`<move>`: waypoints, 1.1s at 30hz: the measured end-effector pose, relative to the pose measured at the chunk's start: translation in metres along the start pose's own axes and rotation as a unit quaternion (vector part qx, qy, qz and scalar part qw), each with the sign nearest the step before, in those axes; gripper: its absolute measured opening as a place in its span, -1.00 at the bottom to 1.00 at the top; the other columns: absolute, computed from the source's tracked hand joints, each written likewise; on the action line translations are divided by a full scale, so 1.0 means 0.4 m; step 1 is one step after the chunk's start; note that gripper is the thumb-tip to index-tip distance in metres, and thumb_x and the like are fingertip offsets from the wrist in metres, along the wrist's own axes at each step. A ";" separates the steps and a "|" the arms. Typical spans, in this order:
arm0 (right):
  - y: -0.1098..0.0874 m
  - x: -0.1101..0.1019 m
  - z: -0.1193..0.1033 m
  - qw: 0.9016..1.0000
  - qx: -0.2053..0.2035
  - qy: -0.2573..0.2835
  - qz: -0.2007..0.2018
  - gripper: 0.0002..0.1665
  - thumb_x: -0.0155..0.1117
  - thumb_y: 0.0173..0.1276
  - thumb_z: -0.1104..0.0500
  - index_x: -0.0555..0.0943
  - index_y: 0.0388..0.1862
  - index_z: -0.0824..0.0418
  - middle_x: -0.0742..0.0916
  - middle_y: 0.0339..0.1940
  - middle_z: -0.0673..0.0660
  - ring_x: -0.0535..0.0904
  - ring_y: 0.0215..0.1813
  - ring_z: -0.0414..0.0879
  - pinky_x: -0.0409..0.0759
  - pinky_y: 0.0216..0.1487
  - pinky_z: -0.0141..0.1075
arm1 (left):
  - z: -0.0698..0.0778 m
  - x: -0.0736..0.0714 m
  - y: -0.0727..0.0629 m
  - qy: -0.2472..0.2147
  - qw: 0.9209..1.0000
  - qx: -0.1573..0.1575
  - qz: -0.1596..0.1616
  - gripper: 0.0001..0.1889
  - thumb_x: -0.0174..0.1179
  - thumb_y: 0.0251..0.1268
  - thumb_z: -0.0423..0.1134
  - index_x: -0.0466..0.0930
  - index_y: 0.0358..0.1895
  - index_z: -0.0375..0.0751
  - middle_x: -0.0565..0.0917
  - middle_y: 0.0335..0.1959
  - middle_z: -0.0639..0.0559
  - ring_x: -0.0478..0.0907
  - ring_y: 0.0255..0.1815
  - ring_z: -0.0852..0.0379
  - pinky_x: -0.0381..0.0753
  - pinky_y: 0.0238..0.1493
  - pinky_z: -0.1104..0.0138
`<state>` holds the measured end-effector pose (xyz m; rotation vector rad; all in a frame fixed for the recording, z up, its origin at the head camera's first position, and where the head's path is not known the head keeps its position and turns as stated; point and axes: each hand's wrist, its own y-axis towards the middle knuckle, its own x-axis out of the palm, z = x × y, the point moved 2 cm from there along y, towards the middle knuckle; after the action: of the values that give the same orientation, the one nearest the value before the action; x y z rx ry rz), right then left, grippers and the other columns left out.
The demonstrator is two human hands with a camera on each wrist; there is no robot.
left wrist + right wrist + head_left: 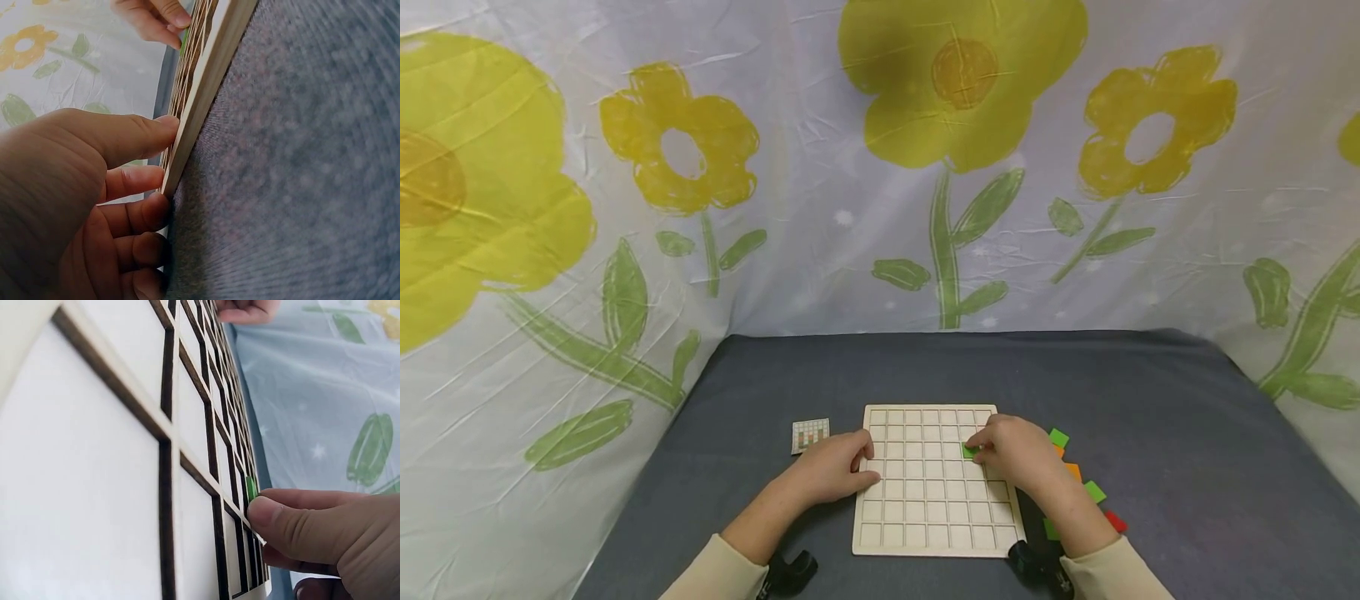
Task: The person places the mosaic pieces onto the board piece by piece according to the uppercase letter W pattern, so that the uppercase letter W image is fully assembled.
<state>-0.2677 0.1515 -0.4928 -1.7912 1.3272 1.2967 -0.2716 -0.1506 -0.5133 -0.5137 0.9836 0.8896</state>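
A pale wooden grid board [925, 533] lies flat on the dark cloth. Between thumb and fingers, my right hand [1017, 450] pinches a small green square tile [968, 451] at a cell in the board's right part; the right wrist view shows the tile [251, 487] as a thin green edge at the fingertips. On the board's left edge rest the thumb and fingertips of my left hand [831, 468]. In the left wrist view, that thumb touches the board's rim [206, 94], while the lower fingers of the left hand [94, 169] curl loosely beside it.
A small card with a coloured grid [809, 433] lies beyond the left hand. Right of the board are loose tiles, partly hidden by the right arm: green [1094, 492], orange [1073, 472] and red [1116, 522]. A flower-printed curtain [805, 250] stands behind the dark table cloth [1195, 467].
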 end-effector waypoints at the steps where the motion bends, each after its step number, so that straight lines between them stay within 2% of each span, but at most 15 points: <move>1: 0.000 0.000 0.001 1.000 0.002 0.004 0.001 -0.74 0.61 0.15 0.20 0.86 -0.15 0.02 0.61 -0.43 -0.19 0.51 -0.44 -0.28 0.45 -0.47 -0.37 | 0.000 0.000 0.000 0.000 1.000 0.000 0.000 -0.75 0.39 0.33 -0.08 0.52 -0.16 -0.06 0.41 -0.55 0.23 0.31 -0.61 0.30 0.35 -0.51 0.32; 10: 0.005 -0.003 0.019 0.999 -0.001 0.033 0.000 -0.77 0.57 0.19 0.23 0.86 -0.16 0.03 0.70 -0.37 -0.16 0.58 -0.37 -0.24 0.51 -0.38 -0.34 | -0.001 0.002 0.000 0.001 1.000 -0.002 0.001 -0.76 0.39 0.33 -0.08 0.53 -0.15 -0.05 0.42 -0.54 0.23 0.31 -0.60 0.29 0.36 -0.50 0.32; 18: 0.005 -0.001 0.021 0.999 0.015 0.027 -0.010 -0.79 0.57 0.20 0.18 0.86 -0.16 -0.01 0.70 -0.33 -0.17 0.59 -0.33 -0.25 0.53 -0.31 -0.30 | 0.001 0.004 -0.003 -0.006 1.000 -0.009 0.003 -0.75 0.38 0.34 -0.06 0.53 -0.15 -0.06 0.41 -0.55 0.21 0.28 -0.62 0.29 0.32 -0.52 0.31; 21: 0.005 -0.007 0.026 0.999 -0.002 0.036 -0.023 -0.79 0.55 0.24 0.17 0.85 -0.13 0.03 0.69 -0.32 -0.16 0.56 -0.34 -0.26 0.51 -0.32 -0.31 | 0.002 0.005 -0.004 -0.006 1.000 -0.007 0.004 -0.76 0.38 0.34 -0.06 0.53 -0.15 -0.05 0.41 -0.55 0.21 0.28 -0.62 0.29 0.32 -0.52 0.31; 26: 0.002 -0.029 0.044 0.994 -0.018 0.089 -0.056 -0.74 0.47 0.35 0.15 0.80 0.01 0.12 0.68 -0.25 -0.10 0.52 -0.32 -0.25 0.50 -0.31 -0.27 | 0.001 0.006 -0.003 -0.003 1.000 -0.006 0.005 -0.76 0.37 0.34 -0.06 0.52 -0.15 -0.05 0.41 -0.56 0.21 0.27 -0.62 0.29 0.31 -0.53 0.31; 29: -0.005 -0.052 0.056 0.989 0.000 0.130 -0.064 -0.69 0.42 0.42 0.11 0.76 0.09 0.16 0.66 -0.23 -0.07 0.51 -0.34 -0.19 0.50 -0.31 -0.22 | -0.001 0.005 -0.001 0.000 1.000 -0.007 0.006 -0.75 0.37 0.34 -0.05 0.51 -0.15 -0.04 0.41 -0.56 0.21 0.27 -0.62 0.28 0.31 -0.53 0.31; 33: -0.013 -0.083 0.080 0.984 0.021 0.168 -0.055 -0.64 0.38 0.46 0.06 0.73 0.15 0.18 0.66 -0.20 -0.04 0.49 -0.37 -0.11 0.50 -0.35 -0.20 | -0.001 0.005 0.000 0.000 1.000 -0.009 0.005 -0.76 0.37 0.35 -0.06 0.51 -0.16 -0.03 0.41 -0.55 0.20 0.28 -0.62 0.28 0.32 -0.52 0.31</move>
<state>-0.2763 0.1934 -0.4751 -2.0877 1.3925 0.9284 -0.2715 -0.1500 -0.5155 -0.5255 0.9799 0.9077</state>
